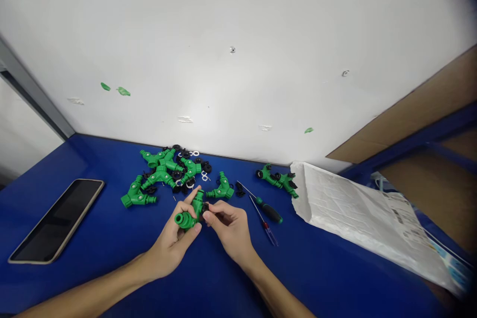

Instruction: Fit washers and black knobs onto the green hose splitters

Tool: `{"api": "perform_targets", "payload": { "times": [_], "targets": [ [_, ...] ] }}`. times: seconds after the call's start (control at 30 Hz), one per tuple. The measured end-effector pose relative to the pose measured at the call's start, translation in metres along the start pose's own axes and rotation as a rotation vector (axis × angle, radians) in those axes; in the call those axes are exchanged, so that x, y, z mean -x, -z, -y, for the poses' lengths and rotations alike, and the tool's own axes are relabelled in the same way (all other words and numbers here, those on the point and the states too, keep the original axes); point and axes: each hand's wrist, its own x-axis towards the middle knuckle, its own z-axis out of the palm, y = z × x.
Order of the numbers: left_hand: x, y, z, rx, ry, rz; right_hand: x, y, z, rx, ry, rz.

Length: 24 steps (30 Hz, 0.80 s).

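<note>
My left hand (172, 241) grips a green plastic Y-shaped hose connector (190, 212) just above the blue table (112, 238). My right hand (228, 226) is closed in a pinch at the connector's right side, on a small black part (205, 207) pressed against it. Behind my hands lies a heap of several more green connectors (164, 171) mixed with black rings and white washers (204, 175). One green connector (222, 189) lies alone just beyond my right hand.
A phone (57, 219) lies face up at the left. Two screwdrivers (265, 211) rest right of my hands. Two assembled green connectors (278, 179) lie by a white plastic bag (357, 208) at the right. A white wall rises behind the table.
</note>
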Motion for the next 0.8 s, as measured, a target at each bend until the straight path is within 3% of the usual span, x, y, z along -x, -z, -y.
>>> {"api": "perform_targets", "payload": {
  "times": [0.17,0.6,0.8],
  "targets": [
    [0.0003,-0.0004,0.0006,-0.076,-0.053,0.027,-0.0012,-0.0026,0.002,-0.127,-0.181,0.015],
    [0.0022,0.0017,0.0009,-0.239,-0.158,0.044,-0.0019,-0.0006,0.0062,-0.133,-0.232,0.021],
    [-0.0007,0.0053,0.0003,-0.284,-0.159,0.073,-0.0033,0.0017,0.0022,-0.244,-0.376,0.027]
  ]
}}
